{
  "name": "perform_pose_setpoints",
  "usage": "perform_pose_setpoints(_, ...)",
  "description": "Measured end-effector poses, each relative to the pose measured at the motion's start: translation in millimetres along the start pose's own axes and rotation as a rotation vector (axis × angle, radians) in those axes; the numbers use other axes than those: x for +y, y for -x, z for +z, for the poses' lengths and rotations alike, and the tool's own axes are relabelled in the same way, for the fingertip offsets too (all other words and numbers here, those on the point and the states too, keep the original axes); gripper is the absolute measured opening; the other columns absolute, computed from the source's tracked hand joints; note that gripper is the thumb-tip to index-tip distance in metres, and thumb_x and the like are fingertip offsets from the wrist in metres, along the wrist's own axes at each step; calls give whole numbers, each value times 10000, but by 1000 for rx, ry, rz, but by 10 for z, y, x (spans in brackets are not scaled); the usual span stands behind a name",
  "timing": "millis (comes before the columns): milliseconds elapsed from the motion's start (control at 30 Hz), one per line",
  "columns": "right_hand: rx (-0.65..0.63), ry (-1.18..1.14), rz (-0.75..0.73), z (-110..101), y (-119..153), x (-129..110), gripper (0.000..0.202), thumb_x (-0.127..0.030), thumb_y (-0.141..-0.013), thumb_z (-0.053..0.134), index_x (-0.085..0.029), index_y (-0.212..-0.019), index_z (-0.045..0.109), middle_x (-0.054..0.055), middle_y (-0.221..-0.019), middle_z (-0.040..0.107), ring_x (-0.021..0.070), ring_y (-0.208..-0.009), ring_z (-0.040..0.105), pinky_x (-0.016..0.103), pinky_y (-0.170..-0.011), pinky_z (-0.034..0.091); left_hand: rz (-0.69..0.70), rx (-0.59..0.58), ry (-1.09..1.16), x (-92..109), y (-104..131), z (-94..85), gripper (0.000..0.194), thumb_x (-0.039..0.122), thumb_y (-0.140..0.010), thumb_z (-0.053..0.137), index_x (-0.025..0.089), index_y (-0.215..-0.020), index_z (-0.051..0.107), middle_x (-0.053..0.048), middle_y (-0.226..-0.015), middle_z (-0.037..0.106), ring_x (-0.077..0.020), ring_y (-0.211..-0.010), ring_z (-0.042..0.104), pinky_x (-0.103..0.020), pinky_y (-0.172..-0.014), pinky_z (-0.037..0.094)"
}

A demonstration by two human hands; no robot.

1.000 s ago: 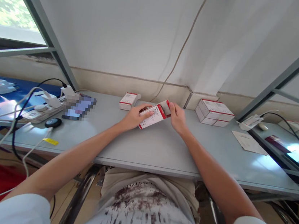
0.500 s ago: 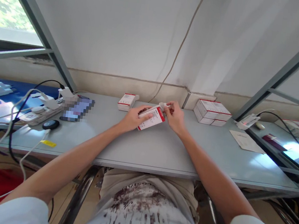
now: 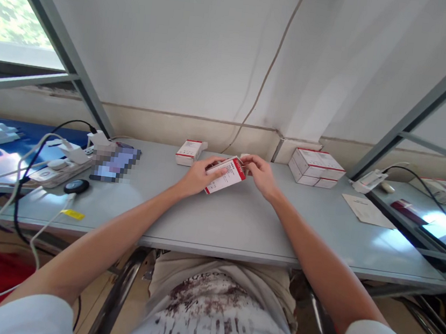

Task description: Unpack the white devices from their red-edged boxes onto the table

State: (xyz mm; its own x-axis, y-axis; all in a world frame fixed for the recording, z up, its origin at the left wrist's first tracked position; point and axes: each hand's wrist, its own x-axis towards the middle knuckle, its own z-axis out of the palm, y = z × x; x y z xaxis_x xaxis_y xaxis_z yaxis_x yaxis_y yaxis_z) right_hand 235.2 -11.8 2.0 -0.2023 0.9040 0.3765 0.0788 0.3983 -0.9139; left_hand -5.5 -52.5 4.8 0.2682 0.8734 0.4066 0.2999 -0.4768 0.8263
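A small white carton with a red band (image 3: 227,177) is tilted above the desk, its banded end up and to the right. My left hand (image 3: 200,178) is closed around its left side, thumb across the printed face. At the banded end, the fingers of my right hand (image 3: 260,174) are bent and pressed together on the carton's end flap. A bit of white flap (image 3: 244,156) sticks up there. Whatever is inside the carton is hidden. Behind my left hand, a similar carton (image 3: 189,153) rests on the desk with a flap sticking out at its right.
Stacked white-and-red cartons (image 3: 316,167) stand at the back right of the grey desk (image 3: 224,227). A paper sheet (image 3: 367,211) lies right of them. To the left are a phone (image 3: 116,163), a power strip (image 3: 49,173), a round black device (image 3: 76,186) and loose cables.
The fingers of my right hand have shifted slightly at the carton's end, and less of the white flap shows above them. The left hand and the carton have barely moved.
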Motion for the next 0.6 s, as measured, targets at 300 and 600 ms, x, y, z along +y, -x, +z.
perform_pose_setpoints(300, -38, 177, -112, 3, -9, 77, 292, -291, -824, 599, -221, -1087, 704, 91, -1134, 779, 203, -902, 729, 432, -866, 639, -101, 78, 12, -147, -92, -64, 699, 770, -975, 644, 177, -1331, 748, -132, -1219, 799, -296, -1078, 739, -373, -875, 579)
perform_pose_setpoints(600, -105, 382, -358, 3, 7, 106, 588, -145, -837, 552, -243, -1390, 727, 118, -1265, 698, 239, -1143, 696, 448, -991, 611, -70, 83, -20, -135, -90, -58, 702, 765, -970, 653, 178, -1346, 730, -136, -1283, 789, -300, -1127, 732, -373, -915, 586)
